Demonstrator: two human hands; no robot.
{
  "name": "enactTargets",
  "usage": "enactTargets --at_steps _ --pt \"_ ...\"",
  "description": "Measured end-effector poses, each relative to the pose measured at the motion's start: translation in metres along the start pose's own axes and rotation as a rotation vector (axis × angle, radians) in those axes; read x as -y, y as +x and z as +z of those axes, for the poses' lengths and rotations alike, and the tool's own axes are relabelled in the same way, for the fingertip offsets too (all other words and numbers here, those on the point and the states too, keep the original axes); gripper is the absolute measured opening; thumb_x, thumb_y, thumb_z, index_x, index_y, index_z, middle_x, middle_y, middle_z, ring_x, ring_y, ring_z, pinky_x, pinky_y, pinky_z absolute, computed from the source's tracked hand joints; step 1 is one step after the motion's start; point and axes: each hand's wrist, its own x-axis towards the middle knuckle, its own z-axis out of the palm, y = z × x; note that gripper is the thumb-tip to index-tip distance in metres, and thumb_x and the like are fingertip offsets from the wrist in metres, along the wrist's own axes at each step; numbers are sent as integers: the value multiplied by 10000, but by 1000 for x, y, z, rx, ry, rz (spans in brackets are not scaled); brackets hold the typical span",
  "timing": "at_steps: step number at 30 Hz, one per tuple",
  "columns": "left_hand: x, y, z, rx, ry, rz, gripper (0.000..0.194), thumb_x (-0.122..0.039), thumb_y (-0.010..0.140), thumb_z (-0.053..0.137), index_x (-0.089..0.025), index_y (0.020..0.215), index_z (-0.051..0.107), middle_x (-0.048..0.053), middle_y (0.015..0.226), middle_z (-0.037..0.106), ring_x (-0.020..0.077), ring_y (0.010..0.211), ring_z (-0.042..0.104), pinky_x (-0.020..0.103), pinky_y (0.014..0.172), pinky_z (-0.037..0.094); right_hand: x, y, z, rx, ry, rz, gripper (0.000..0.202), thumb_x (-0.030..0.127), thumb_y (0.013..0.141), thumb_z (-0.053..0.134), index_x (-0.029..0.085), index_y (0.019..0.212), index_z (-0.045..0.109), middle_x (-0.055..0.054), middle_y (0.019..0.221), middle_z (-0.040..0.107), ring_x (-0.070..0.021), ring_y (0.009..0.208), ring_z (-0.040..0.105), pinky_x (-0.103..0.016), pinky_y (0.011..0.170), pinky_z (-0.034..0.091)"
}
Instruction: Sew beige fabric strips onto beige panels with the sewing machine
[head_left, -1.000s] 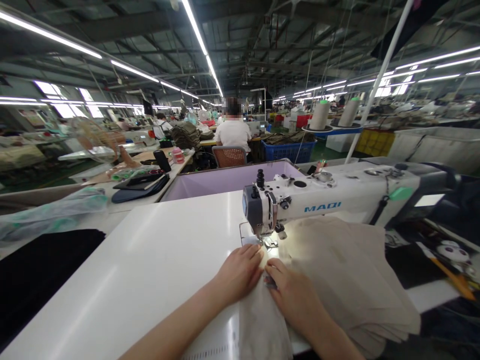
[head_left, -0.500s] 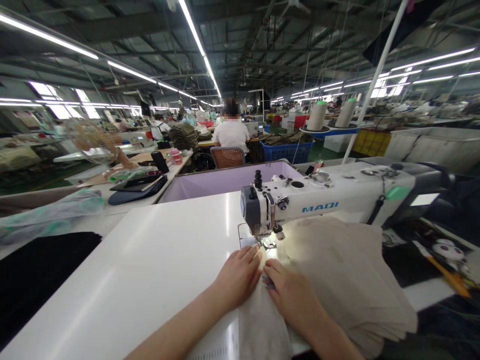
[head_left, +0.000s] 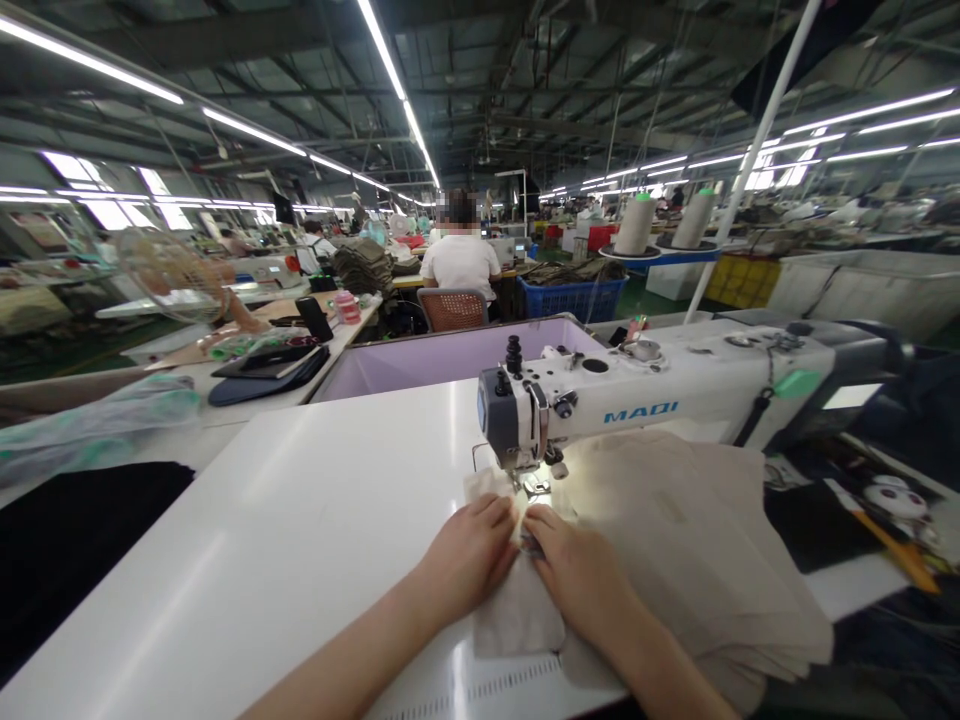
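Note:
A narrow beige fabric piece [head_left: 521, 620] lies under the presser foot [head_left: 536, 487] of a white sewing machine [head_left: 660, 385] and runs back toward me. My left hand [head_left: 472, 550] presses on it from the left, fingers together and curled over the cloth just before the foot. From the right, my right hand [head_left: 577, 570] grips its edge close to the foot, fingers bent. A small dark, shiny thing shows beneath the right fingers; its kind is hidden. Beside the right forearm, a stack of beige fabric panels [head_left: 690, 550] spreads under the machine arm.
Black cloth [head_left: 90, 560] lies at the left of the white table [head_left: 300, 520]. Beyond the table is a lilac-walled bin [head_left: 450, 355]. A co-worker [head_left: 459, 262] sits ahead, back turned, near a blue basket [head_left: 574, 298]. Thread cones [head_left: 636, 225] stand behind the machine.
The fabric piece has moved forward under the foot: its near end now lies on the table in view, and its far part shows left of the needle. The right hand has edged forward.

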Motion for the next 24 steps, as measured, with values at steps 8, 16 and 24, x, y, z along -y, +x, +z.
enactTargets --at_steps 8,16,24 --pt "9 2 2 -41 -42 17 167 -194 990 499 -172 1092 629 118 1176 651 270 1183 597 421 989 561 -2 5 0 -45 -8 -10 272 79 891 545 217 1090 669 -21 1122 723 -206 962 705 -274 796 488" --pt "-40 -18 -9 119 102 -161 406 -376 931 661 -189 1284 587 151 1437 548 360 1275 543 536 1028 519 -5 -11 4 -88 27 -32 405 35 843 503 211 1169 665 -65 1313 670 -231 1055 701 -300 858 532" --pt "-19 -19 -14 272 129 -278 373 -245 1023 480 -232 1394 512 123 1475 519 272 1066 684 367 791 620 -44 -51 -11 -433 84 83 308 146 915 449 209 1141 648 -78 1155 703 -234 929 714 -339 781 549"
